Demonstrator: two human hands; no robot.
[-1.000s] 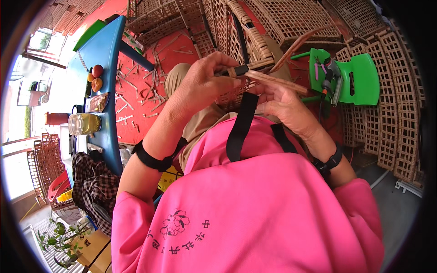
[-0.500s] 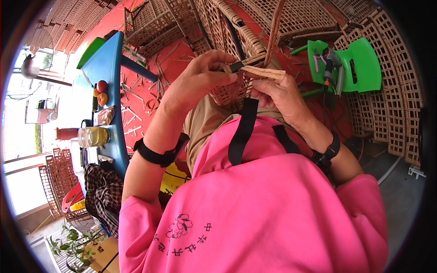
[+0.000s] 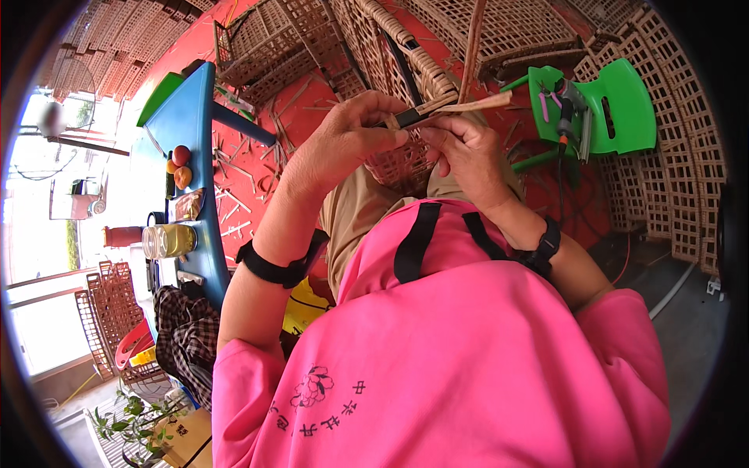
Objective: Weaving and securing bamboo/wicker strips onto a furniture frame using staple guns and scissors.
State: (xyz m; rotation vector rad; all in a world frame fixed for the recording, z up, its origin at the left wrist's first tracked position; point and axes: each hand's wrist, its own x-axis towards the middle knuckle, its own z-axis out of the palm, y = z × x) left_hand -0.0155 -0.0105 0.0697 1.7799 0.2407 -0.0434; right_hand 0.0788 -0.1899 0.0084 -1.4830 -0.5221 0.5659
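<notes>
In front of my lap, a black frame bar [image 3: 409,117] of a woven wicker piece [image 3: 394,165] has a pale flat strip wound on it. My left hand [image 3: 351,134] grips the bar's left end between thumb and fingers. A loose end of the wicker strip [image 3: 485,103] sticks out to the right, above my right hand. My right hand [image 3: 472,160] is just beneath the bar, its thumb and forefinger close together and the other fingers curled. What sits between those fingertips is hidden. A tall woven panel [image 3: 386,54] with a wrapped edge rises just beyond.
Left stands a blue table [image 3: 204,234] with fruit [image 3: 181,156] and a glass jar [image 3: 168,241]. A green chair [image 3: 616,109] at right bears a corded tool [image 3: 573,101]. Wicker panels [image 3: 663,156] stand around. Strip scraps lie on the red floor [image 3: 242,164].
My right hand has let go of the strip's loose end and moved beneath the bar. That end now points freely rightward. My left hand keeps its grip.
</notes>
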